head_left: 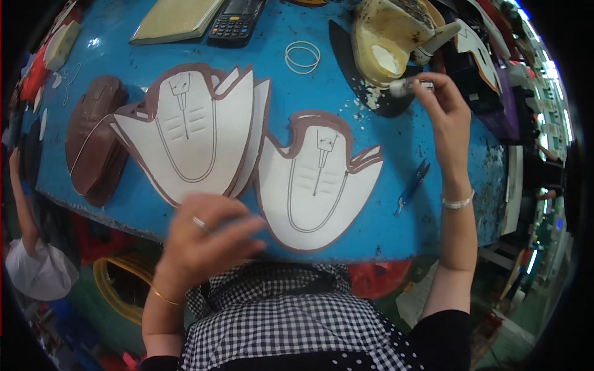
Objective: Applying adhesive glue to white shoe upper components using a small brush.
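Note:
In my right hand (447, 108) is a short brush-like tool (403, 88) with a white, blurred end, closed between thumb and fingers beside a glue-crusted yellowish container (385, 43). My left hand (210, 238), blurred by motion, has its fingers loosely stretched out and nothing visible in them. It is over the near edge of the table, by a stack of white shoe upper pieces (198, 133) with brown edges and stitched lines. To the right of that stack lies one similar upper piece (317, 185), flat in front of me.
A stack of brown leather pieces (96, 142) lies at the left of the blue table (297, 93). Blue thread snips (413, 188) rest at the right. Farther back are two pale rings (302, 57), a handheld keypad device (235, 23) and a notebook (176, 21). Another person's arm (23, 204) shows far left.

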### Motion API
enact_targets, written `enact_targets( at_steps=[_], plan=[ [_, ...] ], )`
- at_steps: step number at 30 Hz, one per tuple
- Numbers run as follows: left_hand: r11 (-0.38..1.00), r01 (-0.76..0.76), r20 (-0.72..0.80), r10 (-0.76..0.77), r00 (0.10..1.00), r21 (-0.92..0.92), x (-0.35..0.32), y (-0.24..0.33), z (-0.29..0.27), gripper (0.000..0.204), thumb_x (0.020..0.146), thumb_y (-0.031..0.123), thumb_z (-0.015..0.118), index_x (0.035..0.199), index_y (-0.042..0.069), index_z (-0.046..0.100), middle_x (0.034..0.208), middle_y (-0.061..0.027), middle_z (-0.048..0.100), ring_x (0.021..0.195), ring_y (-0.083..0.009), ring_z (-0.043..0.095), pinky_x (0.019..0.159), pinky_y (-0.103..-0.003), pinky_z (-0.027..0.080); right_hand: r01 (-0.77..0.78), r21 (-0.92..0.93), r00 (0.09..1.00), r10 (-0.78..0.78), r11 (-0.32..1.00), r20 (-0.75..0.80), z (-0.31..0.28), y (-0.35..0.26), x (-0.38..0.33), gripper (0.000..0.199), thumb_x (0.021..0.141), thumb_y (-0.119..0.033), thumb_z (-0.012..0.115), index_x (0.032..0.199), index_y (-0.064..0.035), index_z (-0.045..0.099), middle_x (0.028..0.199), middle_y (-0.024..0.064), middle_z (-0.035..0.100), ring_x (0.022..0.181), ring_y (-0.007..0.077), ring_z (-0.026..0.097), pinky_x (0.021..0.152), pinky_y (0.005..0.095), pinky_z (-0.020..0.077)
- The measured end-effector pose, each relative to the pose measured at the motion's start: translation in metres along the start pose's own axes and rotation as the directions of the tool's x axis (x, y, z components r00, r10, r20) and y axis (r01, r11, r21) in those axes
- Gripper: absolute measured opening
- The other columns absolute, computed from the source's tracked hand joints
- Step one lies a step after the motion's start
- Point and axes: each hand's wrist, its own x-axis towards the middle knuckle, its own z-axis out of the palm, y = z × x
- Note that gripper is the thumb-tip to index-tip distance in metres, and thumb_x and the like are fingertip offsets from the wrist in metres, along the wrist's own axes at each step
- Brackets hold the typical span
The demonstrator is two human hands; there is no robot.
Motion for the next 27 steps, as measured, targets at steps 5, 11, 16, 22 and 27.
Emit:
enact_targets(
  at_steps=[5,11,16,22,27],
  plan=[
    [0.987,-0.049,0.178,0.076,0.981,-0.153,-0.002,0.030,0.047,0.046,0.074,0.027,0.086,0.116,0.014,0.072,0.122,-0.0050,0.064,0.103,-0.0236,0.063,0.086,-0.039,0.051,0.122,-0.089,0.933,-0.084,0.989,0.350,0.031,-0.039,-0.073,0.021,0.083,-0.015,0.082,0.100,-0.0061,0.073,0.092,0.0039,0.072,0.084,0.0143,0.065,0.084,0.0298,0.0486],
    [0.993,-0.115,0.194,0.115,0.974,-0.007,0.000,0.033,0.057,0.045,0.080,0.027,0.081,0.120,0.011,0.069,0.126,-0.0055,0.062,0.105,-0.0231,0.063,0.090,-0.038,0.052,0.365,-0.140,0.858,-0.275,0.920,0.433,0.058,-0.030,-0.094,0.026,0.076,-0.015,0.086,0.098,-0.0090,0.073,0.085,0.0038,0.069,0.080,0.0215,0.064,0.083,0.0369,0.0446],
    [0.990,-0.138,0.210,0.128,0.969,0.032,0.003,0.037,0.053,0.037,0.084,0.020,0.073,0.118,0.007,0.069,0.121,-0.0086,0.065,0.105,-0.0233,0.064,0.089,-0.038,0.053,0.422,-0.294,0.892,-0.335,0.858,0.303,0.062,-0.024,-0.082,0.026,0.075,-0.015,0.086,0.096,-0.0089,0.072,0.084,0.0024,0.068,0.080,0.0215,0.063,0.081,0.0374,0.0431],
    [0.993,-0.092,0.184,0.078,0.980,0.069,0.016,0.040,0.055,0.034,0.081,0.010,0.064,0.114,0.005,0.070,0.102,-0.0065,0.063,0.093,-0.0204,0.064,0.080,-0.033,0.051,0.544,-0.195,0.792,-0.424,0.816,0.439,0.055,-0.036,-0.103,0.027,0.074,-0.015,0.087,0.096,-0.0093,0.073,0.084,0.0024,0.068,0.080,0.0233,0.062,0.082,0.0391,0.0430],
    [0.981,-0.174,0.067,0.168,0.984,0.090,0.031,0.042,0.047,0.033,0.076,0.011,0.066,0.108,0.005,0.073,0.081,-0.0015,0.054,0.074,-0.0154,0.057,0.070,-0.030,0.049,0.137,0.021,0.973,-0.138,0.990,0.183,0.031,-0.032,-0.098,0.022,0.084,-0.009,0.081,0.102,-0.0053,0.069,0.097,0.0052,0.071,0.089,0.0166,0.063,0.084,0.0316,0.0478]
  ],
)
